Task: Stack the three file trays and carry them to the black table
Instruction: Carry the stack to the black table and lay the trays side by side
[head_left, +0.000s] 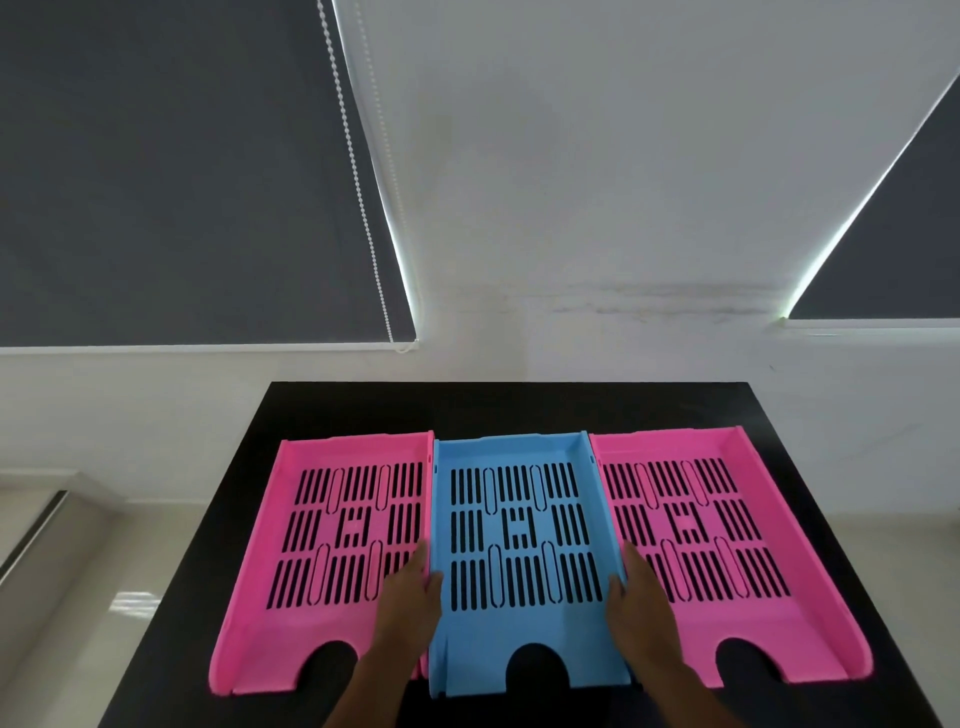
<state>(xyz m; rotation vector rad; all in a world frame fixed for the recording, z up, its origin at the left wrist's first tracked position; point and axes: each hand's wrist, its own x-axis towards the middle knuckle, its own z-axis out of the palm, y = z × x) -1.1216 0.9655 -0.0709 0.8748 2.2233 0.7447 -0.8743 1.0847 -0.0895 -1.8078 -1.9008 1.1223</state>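
Note:
Three slotted file trays lie side by side on a black table (509, 405): a pink tray (291, 618) on the left, a blue tray (519, 623) in the middle and a second pink tray (810, 623) on the right. My left hand (410, 597) grips the blue tray's left wall, with the thumb over the rim. The blue tray's right wall is held by my right hand (639, 603). Both hands lie partly over the neighbouring pink trays.
A white wall rises behind the table, with dark roller blinds (171, 171) at left and right and a bead cord (358, 171) hanging by the left one. Pale floor and a low ledge (47, 514) lie left of the table.

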